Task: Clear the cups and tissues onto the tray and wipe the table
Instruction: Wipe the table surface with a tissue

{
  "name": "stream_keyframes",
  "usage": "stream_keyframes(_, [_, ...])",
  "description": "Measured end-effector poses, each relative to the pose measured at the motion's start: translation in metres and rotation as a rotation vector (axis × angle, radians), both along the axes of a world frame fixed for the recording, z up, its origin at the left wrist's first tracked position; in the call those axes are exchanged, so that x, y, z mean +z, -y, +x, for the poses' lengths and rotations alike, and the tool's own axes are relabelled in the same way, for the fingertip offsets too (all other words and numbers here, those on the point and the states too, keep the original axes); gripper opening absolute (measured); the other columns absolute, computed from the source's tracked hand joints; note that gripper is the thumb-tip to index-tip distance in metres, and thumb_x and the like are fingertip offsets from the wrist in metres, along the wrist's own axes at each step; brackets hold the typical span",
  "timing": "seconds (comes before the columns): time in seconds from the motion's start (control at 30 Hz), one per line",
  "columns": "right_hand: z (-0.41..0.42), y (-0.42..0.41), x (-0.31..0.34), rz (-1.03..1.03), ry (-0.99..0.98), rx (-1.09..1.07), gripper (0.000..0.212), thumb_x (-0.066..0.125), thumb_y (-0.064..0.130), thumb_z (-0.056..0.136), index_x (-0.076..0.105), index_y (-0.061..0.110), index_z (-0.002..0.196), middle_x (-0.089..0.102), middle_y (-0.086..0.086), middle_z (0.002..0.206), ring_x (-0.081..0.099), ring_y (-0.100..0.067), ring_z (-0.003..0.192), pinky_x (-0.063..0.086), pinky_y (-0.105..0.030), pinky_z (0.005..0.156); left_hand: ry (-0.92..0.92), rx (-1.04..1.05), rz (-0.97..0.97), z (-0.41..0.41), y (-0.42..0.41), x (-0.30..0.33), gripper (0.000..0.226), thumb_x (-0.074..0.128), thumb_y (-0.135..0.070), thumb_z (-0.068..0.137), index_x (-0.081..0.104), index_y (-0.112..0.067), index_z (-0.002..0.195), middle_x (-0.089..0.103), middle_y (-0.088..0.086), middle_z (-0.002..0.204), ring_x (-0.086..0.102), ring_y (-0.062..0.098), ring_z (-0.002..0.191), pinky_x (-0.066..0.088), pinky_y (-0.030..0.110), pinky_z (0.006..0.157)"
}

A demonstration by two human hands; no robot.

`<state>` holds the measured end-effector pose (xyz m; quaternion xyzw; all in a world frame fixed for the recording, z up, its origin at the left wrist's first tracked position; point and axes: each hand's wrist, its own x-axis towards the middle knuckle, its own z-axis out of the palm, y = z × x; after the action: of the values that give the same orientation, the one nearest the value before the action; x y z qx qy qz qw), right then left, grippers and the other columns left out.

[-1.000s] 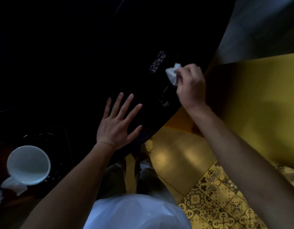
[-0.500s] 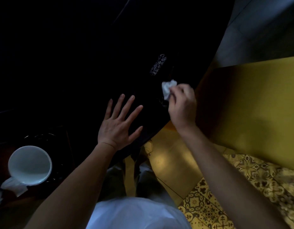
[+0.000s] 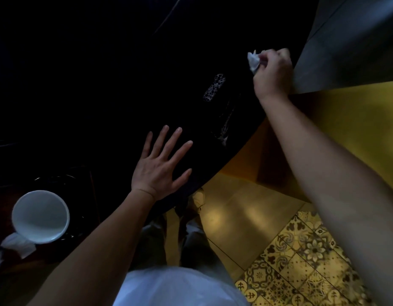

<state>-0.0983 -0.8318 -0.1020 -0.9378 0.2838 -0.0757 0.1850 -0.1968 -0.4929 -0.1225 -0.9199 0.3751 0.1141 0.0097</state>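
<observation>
Right hand (image 3: 272,72), fingers closed around a tissue (image 3: 254,60), at the dark bench (image 3: 102,85) edge; left hand (image 3: 161,167) flat, fingers spread wide.

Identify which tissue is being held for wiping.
The crumpled white tissue gripped by the right hand at the dark table's far right edge. The other tissues lie loose beside the white cup, lower left.

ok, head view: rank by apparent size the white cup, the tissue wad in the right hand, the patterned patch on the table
1. white cup, clearly largest, though nearest the camera.
2. patterned patch and tissue wad: similar, unranked; right hand hides part of the wad.
</observation>
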Motion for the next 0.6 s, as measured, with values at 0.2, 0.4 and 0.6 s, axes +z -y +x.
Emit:
stream_keyframes(0.2, [-0.072, -0.066, -0.006, 0.039, 0.095, -0.030, 0.026, 0.054, 0.010, 0.088, 0.070, 0.014, 0.107, 0.061, -0.013, 0.109, 0.060, -0.029, 0.100, 0.041, -0.024, 0.085, 0.007, -0.004, -0.024, 0.000, 0.000, 0.000, 0.074, 0.029, -0.066, 0.096, 0.022, -0.030, 0.161, 0.006, 0.008, 0.171, -0.002, 0.034, 0.158, 0.011, 0.058, 0.125])
stream_keyframes(0.4, [-0.135, -0.119, -0.004, 0.193, 0.133, -0.099, 0.020, 0.059, 0.003, 0.090, 0.071, 0.013, 0.101, 0.060, -0.007, 0.109, 0.059, -0.020, 0.103, 0.051, -0.028, 0.090, 0.010, -0.022, -0.026, -0.001, 0.001, 0.001, 0.075, 0.028, -0.066, 0.095, 0.021, -0.030, 0.161, 0.006, 0.008, 0.171, -0.001, 0.034, 0.158, 0.009, 0.058, 0.125])
stream_keyframes(0.6, [-0.119, -0.078, 0.017, 0.256, 0.083, -0.007, 0.023, 0.061, 0.003, 0.086, 0.076, 0.010, 0.101, 0.066, -0.013, 0.101, 0.061, -0.017, 0.087, 0.029, 0.008, 0.072, 0.002, -0.014, -0.044, 0.000, -0.004, 0.009, 0.074, 0.028, -0.065, 0.098, 0.023, -0.026, 0.161, 0.005, 0.010, 0.171, -0.002, 0.032, 0.158, 0.011, 0.059, 0.124])
